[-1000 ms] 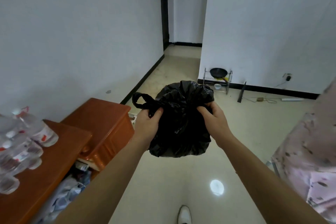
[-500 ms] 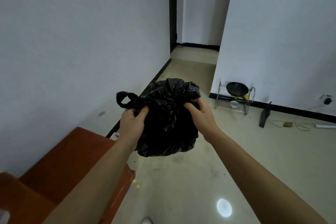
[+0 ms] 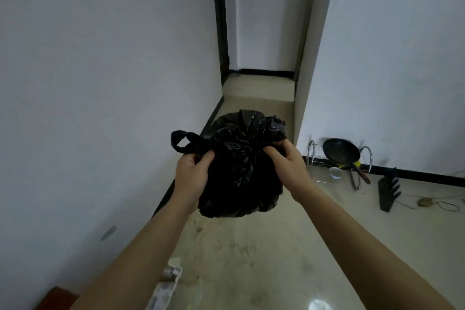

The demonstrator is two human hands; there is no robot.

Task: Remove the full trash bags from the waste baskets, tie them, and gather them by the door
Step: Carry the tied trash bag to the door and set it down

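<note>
A full black trash bag (image 3: 241,171) hangs in the air in front of me, above the tiled floor. My left hand (image 3: 192,175) grips the bag's left handle strip, whose loop (image 3: 181,142) sticks out to the left. My right hand (image 3: 286,161) pinches the gathered plastic on the bag's right side near the top. The top of the bag is bunched between the two hands. A dark door frame (image 3: 221,33) stands at the far end of the corridor ahead.
White walls flank a narrow corridor (image 3: 256,98) ahead. A wire rack (image 3: 327,171) with a black frying pan (image 3: 341,153) stands against the right wall, beside a black knife block (image 3: 388,190) and cables on the floor. A brown cabinet corner (image 3: 57,299) shows at the bottom left.
I have walked forward with the bag toward the corridor; the brown cabinets and bottles have slid out of view to the lower left. Both hands keep the same hold on the bag.
</note>
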